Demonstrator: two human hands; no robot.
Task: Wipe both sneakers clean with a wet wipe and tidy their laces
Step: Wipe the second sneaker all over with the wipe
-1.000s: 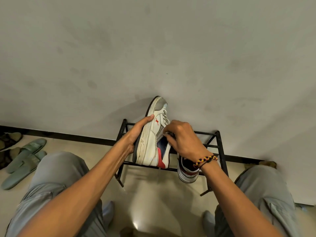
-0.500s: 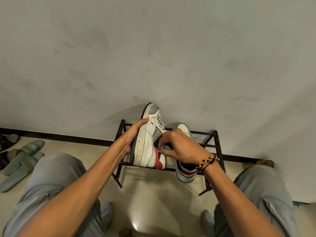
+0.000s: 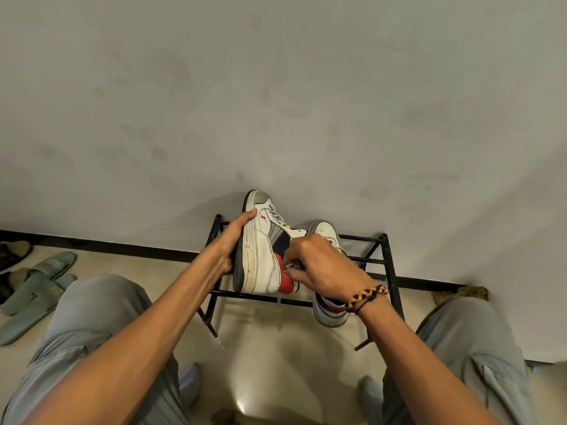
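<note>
A white sneaker [image 3: 260, 256] with red and navy panels stands on its heel, toe up, on the black metal shoe rack [image 3: 388, 265]. My left hand [image 3: 233, 240] grips its sole from the left side. My right hand [image 3: 319, 268] pinches a crumpled wet wipe [image 3: 290, 266] against the red heel area of that shoe. The second white sneaker [image 3: 325, 305] lies on the rack to the right, mostly hidden behind my right hand and wrist. White laces [image 3: 277, 217] run up the held sneaker's front.
The rack stands against a pale wall [image 3: 276, 102] on a beige floor. Green slippers [image 3: 36, 283] and dark sandals [image 3: 12, 250] lie at the left. My knees in grey trousers [image 3: 92, 317] frame both sides. A brown object [image 3: 474, 291] sits at the wall on the right.
My right hand has slid the wipe down from the laces and tongue to the red heel area. The sneaker sits lower and more upright; the second sneaker's toe has come into view.
</note>
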